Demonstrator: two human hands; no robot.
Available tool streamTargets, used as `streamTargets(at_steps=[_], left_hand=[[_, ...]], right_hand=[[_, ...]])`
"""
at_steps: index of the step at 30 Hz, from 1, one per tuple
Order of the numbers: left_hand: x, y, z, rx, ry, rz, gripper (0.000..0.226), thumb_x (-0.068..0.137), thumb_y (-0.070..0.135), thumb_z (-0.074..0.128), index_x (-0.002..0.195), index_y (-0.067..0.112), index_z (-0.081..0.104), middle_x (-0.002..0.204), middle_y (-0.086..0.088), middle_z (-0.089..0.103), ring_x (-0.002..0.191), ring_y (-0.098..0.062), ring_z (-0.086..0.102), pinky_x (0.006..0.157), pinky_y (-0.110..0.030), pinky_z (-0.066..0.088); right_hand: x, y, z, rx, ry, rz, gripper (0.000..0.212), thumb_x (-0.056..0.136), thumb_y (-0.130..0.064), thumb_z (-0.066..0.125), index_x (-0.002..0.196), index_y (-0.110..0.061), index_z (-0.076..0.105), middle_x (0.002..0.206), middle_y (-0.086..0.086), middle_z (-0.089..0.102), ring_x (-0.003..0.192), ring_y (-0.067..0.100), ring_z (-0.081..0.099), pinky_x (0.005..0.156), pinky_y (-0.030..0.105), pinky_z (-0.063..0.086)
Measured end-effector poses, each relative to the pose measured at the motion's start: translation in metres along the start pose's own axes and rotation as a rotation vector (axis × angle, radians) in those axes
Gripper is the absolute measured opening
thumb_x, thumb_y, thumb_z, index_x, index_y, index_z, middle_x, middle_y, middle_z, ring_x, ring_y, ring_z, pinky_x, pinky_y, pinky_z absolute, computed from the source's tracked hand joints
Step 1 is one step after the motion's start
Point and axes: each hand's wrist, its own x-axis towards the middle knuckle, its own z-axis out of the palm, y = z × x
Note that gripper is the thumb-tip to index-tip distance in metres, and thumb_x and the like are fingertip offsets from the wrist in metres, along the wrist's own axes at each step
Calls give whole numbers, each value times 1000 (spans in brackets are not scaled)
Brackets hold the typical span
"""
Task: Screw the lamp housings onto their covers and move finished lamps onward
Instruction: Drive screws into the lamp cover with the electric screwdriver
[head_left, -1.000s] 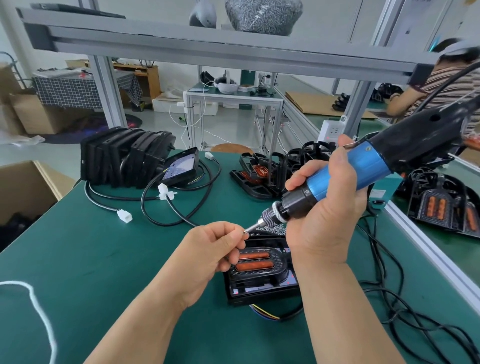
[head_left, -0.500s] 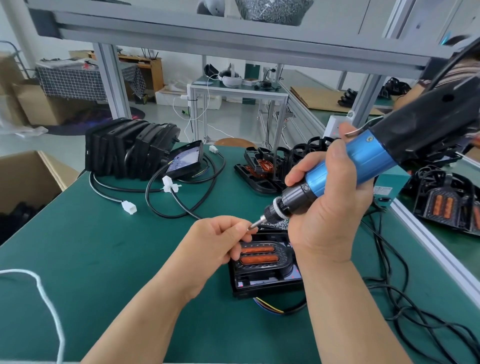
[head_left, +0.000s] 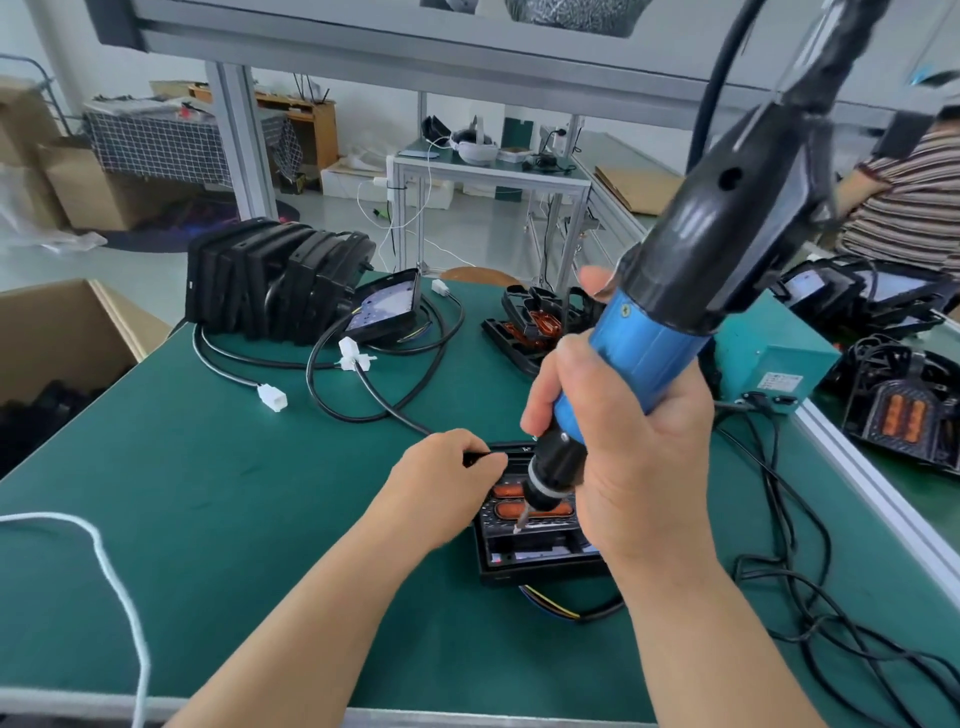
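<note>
- The lamp (head_left: 540, 561) lies flat on the green worktop (head_left: 260, 493), near and right of centre, with its ribbed housing and two orange strips facing up.
- The left hand (head_left: 441, 483) is at its far left corner. Its fingers (head_left: 470, 449) are curled over the black edge there and pin it down.
- The right hand (head_left: 634, 457) is wrapped tightly round the blue driver (head_left: 644, 358). The bit points down at the housing's left side, beside the strips.
- The lamp looks like rigid moulded plastic. It is probably light, so it could slide or spin on the worktop under the driver's torque.
- The outer frame is the best place to hold it, at a corner away from the bit. Keep off the strips and the thin ribs, which look more delicate.
- A cable (head_left: 571, 613) trails from the near edge. It could snag when the lamp is lifted, so lift by the frame, not the cable.
</note>
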Motion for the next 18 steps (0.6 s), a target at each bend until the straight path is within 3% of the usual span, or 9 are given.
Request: streamTargets(at_steps=[2, 4, 7, 9, 12, 15, 18], left_hand=[[1, -1, 3, -48, -4, 9, 17, 88, 40, 52, 77, 29, 60, 66, 10, 60, 45, 0, 52, 47, -19, 36], [1, -2, 5, -82, 2, 16, 21, 86, 37, 51, 68, 27, 53, 57, 11, 57, 38, 2, 48, 42, -16, 34], [1, -4, 7, -147, 16, 17, 24, 82, 37, 50, 60, 26, 48, 43, 19, 51, 35, 2, 43, 36, -14, 31], [1, -3, 6, -170, 10, 24, 27, 73, 48, 46, 56, 27, 50, 42, 23, 50, 36, 3, 43, 33, -11, 27], [3, -4, 5, -139, 3, 69, 32, 56, 59, 34, 54, 35, 55, 44, 19, 51, 38, 5, 44, 32, -10, 26], [5, -6, 7, -81, 7, 101, 23, 74, 41, 39, 56, 27, 42, 43, 15, 50, 36, 6, 42, 31, -10, 25], [7, -10, 9, -99, 27, 112, 23, 81, 31, 47, 58, 28, 42, 45, 11, 46, 35, 4, 40, 31, -9, 23]], right_hand=[[-4, -1, 0, -42, -29, 20, 5, 80, -31, 67, 82, -28, 63, 54, 0, 59, 46, 27, 44, 49, 25, 45], [-6, -2, 0, -63, -57, 26, 12, 80, -30, 67, 85, -21, 60, 53, 1, 58, 48, 19, 49, 53, 26, 47], [-10, 0, 1, -82, -73, 18, 29, 79, -28, 66, 91, -3, 58, 53, 1, 57, 54, 16, 54, 64, 24, 49], [-11, 2, 1, -85, -84, 27, 34, 79, -27, 66, 91, 3, 56, 53, 2, 57, 55, 14, 55, 67, 20, 49], [-12, 2, 1, -93, -96, 44, 31, 79, -27, 66, 95, -3, 58, 53, 2, 57, 56, 14, 55, 68, 20, 47], [-12, 3, 1, -93, -125, 66, 26, 78, -28, 67, 98, -14, 59, 54, 4, 58, 57, 15, 55, 68, 23, 47], [-13, 4, 1, -100, -137, 73, 26, 77, -30, 68, 98, -18, 59, 55, 5, 59, 57, 15, 56, 67, 23, 48]])
